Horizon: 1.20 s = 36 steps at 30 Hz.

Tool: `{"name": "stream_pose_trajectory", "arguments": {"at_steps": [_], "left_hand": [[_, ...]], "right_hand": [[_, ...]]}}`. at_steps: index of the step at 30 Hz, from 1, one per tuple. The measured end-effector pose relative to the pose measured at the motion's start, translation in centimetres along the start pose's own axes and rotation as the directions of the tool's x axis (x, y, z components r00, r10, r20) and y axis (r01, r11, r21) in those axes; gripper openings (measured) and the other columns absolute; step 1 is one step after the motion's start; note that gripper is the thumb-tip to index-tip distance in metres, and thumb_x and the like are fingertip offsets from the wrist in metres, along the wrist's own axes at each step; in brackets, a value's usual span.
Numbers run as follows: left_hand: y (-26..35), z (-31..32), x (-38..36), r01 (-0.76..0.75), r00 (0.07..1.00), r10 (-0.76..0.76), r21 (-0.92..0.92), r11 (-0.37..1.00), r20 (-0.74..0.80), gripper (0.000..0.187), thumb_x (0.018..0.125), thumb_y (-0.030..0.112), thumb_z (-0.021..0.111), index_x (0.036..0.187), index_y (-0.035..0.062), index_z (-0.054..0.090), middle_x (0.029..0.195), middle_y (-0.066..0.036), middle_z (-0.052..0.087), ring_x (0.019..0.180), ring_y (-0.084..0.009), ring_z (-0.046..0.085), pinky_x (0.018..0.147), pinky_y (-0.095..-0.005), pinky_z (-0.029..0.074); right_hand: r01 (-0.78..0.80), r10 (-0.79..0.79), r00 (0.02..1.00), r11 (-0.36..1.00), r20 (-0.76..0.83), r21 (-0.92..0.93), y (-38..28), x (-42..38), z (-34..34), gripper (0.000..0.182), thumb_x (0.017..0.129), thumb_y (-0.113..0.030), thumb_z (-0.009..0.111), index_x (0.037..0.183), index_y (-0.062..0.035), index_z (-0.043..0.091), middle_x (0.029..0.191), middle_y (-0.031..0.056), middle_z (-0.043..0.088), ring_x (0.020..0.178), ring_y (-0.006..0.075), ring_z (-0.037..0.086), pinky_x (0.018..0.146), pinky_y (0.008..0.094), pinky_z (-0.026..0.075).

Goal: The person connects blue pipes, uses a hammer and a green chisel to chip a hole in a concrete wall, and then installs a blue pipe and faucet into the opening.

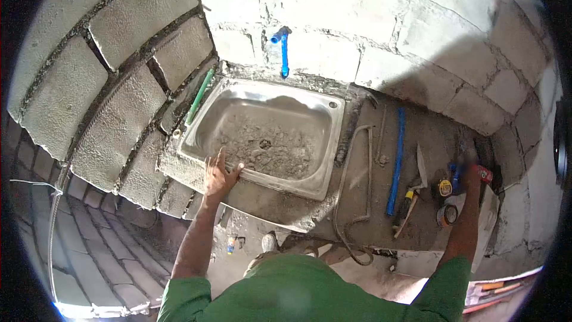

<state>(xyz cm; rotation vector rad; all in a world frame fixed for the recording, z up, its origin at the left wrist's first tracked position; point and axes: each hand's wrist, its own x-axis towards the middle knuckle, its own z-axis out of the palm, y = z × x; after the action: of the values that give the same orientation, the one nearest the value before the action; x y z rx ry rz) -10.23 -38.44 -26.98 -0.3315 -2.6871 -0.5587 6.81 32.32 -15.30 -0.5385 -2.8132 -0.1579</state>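
Note:
A stainless steel sink (280, 186) is set in the rough counter, its basin strewn with grey rubble and dust. My left hand (220, 177) rests at the sink's front left rim with its fingers spread. Far to the right, my right hand (469, 170) reaches among the tools, dark and blurred, its fingers hard to make out. Around it are a blue piece (454, 177), a red object (484, 173), a yellow tape measure (445, 188) and a roll of tape (447, 215).
Right of the sink lie a hammer (350, 134), a hacksaw frame (370, 167), a length of blue pipe (395, 161) and a yellow-and-black handled tool (406, 204). Green pipe (200, 96) leans by the left block wall. Blue pipe (285, 53) protrudes from the back wall.

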Motion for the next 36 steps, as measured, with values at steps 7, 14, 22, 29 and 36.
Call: {"name": "stream_pose_trajectory", "arguments": {"at_steps": [7, 14, 22, 29, 36], "left_hand": [[0.5, -0.3, 0.2, -0.013, 1.0, 0.013, 0.01, 1.0, -0.014, 0.081, 0.081, 0.051, 0.069, 0.137, -0.0012, 0.044, 0.117, -0.025, 0.058, 0.114, -0.0387, 0.053, 0.108, -0.0519, 0.031], [-0.3, -0.2, 0.2, -0.066, 0.997, 0.065, -0.025, 0.998, -0.046, 0.076, 0.081, 0.052, 0.07, 0.13, -0.0024, 0.05, 0.117, -0.025, 0.058, 0.113, -0.0398, 0.052, 0.105, -0.0524, 0.033], [10.3, -5.2, 11.1, 0.469, 0.799, 0.288, -0.847, 0.25, 0.528, 0.081, 0.085, 0.054, 0.066, 0.142, 0.0042, 0.037, 0.135, -0.02, 0.051, 0.124, -0.0336, 0.051, 0.101, -0.0477, 0.048], [14.3, -6.6, 13.7, 0.361, 0.454, 0.885, -0.929, -0.075, 0.105, 0.092, 0.086, 0.03, 0.074, 0.152, 0.0066, 0.015, 0.127, -0.018, 0.055, 0.111, -0.0208, 0.057, 0.094, -0.0354, 0.05], [7.5, -3.5, 22.4, 0.035, 0.928, 0.338, -0.943, 0.33, 0.153, 0.058, 0.092, 0.033, 0.065, 0.133, -0.0035, 0.046, 0.094, -0.008, 0.06, 0.081, -0.0139, 0.059, 0.07, -0.0277, 0.05]], "right_hand": [[-0.014, 0.026, 0.999, 0.957, -0.036, 0.291, -4.9, -1.2, -5.2, 0.031, 0.086, -0.024, 0.064, 0.111, -0.0073, 0.065, 0.104, 0.011, 0.065, 0.1, 0.0253, 0.06, 0.087, 0.0387, 0.048], [-0.045, 0.088, 0.995, 0.808, -0.044, 0.587, 1.5, -2.9, -6.5, 0.033, 0.085, -0.027, 0.065, 0.112, -0.0076, 0.064, 0.104, 0.0086, 0.064, 0.097, 0.022, 0.06, 0.085, 0.0358, 0.048], [0.017, 0.091, 0.992, 0.605, -0.09, 0.796, -9.9, -3.0, -14.9, 0.038, 0.082, -0.033, 0.067, 0.11, -0.0076, 0.062, 0.103, 0.0051, 0.062, 0.093, 0.0166, 0.059, 0.081, 0.0309, 0.048], [0.168, -0.445, 0.896, 0.346, 0.004, 0.923, -37.4, 1.6, -12.1, 0.054, 0.08, -0.033, 0.076, 0.12, -0.0044, 0.057, 0.111, 0.0094, 0.062, 0.107, 0.0219, 0.058, 0.094, 0.0345, 0.047], [0.289, -0.138, 0.957, 0.497, -0.254, 0.818, -51.9, 7.1, -5.5, 0.065, 0.077, -0.03, 0.079, 0.131, -0.0043, 0.051, 0.131, 0.017, 0.055, 0.116, 0.0291, 0.056, 0.096, 0.0385, 0.047]]}}
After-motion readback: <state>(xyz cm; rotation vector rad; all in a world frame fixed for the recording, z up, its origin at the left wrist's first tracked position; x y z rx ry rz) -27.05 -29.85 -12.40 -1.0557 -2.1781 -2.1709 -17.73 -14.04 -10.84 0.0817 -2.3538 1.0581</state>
